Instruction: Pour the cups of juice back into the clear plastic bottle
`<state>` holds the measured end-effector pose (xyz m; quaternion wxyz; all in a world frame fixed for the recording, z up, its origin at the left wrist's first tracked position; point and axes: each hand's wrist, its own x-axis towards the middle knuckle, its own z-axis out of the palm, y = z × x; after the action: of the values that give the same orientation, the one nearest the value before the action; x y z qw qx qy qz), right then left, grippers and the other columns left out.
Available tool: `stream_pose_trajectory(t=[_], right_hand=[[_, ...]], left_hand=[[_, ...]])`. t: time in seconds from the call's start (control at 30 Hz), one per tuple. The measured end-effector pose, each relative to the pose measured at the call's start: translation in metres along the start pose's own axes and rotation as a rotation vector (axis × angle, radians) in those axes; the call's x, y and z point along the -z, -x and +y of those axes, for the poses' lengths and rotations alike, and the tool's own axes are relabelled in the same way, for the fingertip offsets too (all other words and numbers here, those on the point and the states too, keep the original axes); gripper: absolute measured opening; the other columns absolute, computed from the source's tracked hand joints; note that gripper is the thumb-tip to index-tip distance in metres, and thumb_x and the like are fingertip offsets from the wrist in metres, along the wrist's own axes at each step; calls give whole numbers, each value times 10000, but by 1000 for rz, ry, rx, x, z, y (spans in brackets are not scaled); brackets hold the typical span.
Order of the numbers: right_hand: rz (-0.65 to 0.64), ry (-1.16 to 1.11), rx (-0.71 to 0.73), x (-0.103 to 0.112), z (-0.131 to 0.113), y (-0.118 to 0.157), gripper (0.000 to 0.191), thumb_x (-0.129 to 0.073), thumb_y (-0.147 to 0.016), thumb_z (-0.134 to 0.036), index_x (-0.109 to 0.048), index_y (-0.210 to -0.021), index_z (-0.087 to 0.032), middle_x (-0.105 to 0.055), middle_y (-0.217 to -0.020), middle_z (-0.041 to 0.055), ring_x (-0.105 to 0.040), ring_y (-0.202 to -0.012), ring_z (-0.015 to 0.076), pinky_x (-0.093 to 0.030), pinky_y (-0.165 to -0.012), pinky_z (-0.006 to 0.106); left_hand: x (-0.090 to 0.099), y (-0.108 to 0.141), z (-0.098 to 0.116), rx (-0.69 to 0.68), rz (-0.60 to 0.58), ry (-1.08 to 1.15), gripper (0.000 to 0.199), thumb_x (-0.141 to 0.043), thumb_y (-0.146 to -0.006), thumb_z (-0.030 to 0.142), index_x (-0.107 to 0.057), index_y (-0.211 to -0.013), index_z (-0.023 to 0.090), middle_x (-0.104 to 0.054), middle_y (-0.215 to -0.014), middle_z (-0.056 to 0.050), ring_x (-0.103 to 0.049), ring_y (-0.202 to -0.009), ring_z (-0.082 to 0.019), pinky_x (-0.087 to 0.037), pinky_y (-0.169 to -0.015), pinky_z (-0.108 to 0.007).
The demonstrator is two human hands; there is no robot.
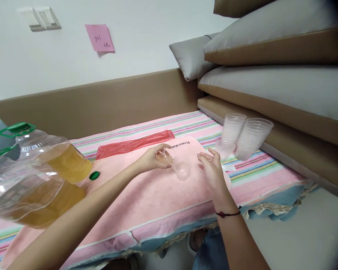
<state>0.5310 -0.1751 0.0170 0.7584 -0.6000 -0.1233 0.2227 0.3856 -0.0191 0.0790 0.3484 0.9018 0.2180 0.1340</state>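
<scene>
Over the pink mat, my left hand has its thumb and fingers curled around a clear plastic cup. A second clear cup is just right of it; whether the two touch I cannot tell. My right hand is raised to the right of these cups, fingers apart and nothing in them. Beyond it stand two stacks of clear plastic cups, with a smaller group of cups in front of them.
At left are two large clear jugs of yellow liquid. A green cap lies beside them. A red plastic bag lies along the mat's far edge. Grey and brown cushions are piled at right, above the striped cloth.
</scene>
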Motion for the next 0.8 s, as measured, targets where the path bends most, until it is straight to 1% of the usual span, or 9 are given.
stream_pose_trajectory(t=[0.23, 0.37, 0.5, 0.63, 0.8], right_hand=[[0, -10, 1, 0, 1, -1, 660, -679, -634, -443, -431, -1215, -250, -598, -1176, 75, -601, -1146, 254, -448, -1030, 454], [0, -10, 8, -1, 3, -2, 645, -682, -641, -441, -434, -1208, -259, -602, -1149, 58, -610, -1132, 244, -453, -1025, 445], [-10, -9, 6, -1, 3, -2, 652, -690, -639, -441, -429, -1207, -254, -600, -1152, 65, -613, -1124, 249, -451, -1027, 455], [-18, -9, 7, 0, 3, -2, 665, -691, -644, -443, -421, -1219, -247, -591, -1167, 75, -605, -1137, 253, -441, -1038, 457], [-9, -4, 15, 0, 4, -2, 635, -699, -658, -434, -432, -1208, -263, -597, -1158, 59, -615, -1124, 243, -458, -1019, 441]], left_hand=[[-1, -1, 2, -21, -18, -21, 592, -788, -581, 233, -608, -1145, 245, -692, -991, -21, -632, -855, -190, -483, -800, -307], [-1, -2, 2, -31, -34, -45, 582, -776, -589, 252, -612, -1148, 253, -685, -998, -18, -634, -852, -193, -476, -779, -303], [-2, -3, 2, -38, -43, -84, 595, -782, -588, 269, -616, -1159, 255, -677, -1006, -14, -631, -856, -191, -469, -784, -298], [-1, -3, 2, -36, -48, -121, 618, -780, -587, 261, -613, -1182, 246, -671, -1019, -19, -625, -858, -189, -464, -785, -295], [0, -1, 3, -28, -54, -138, 615, -772, -596, 253, -612, -1190, 257, -670, -1037, -23, -628, -867, -193, -468, -787, -297]])
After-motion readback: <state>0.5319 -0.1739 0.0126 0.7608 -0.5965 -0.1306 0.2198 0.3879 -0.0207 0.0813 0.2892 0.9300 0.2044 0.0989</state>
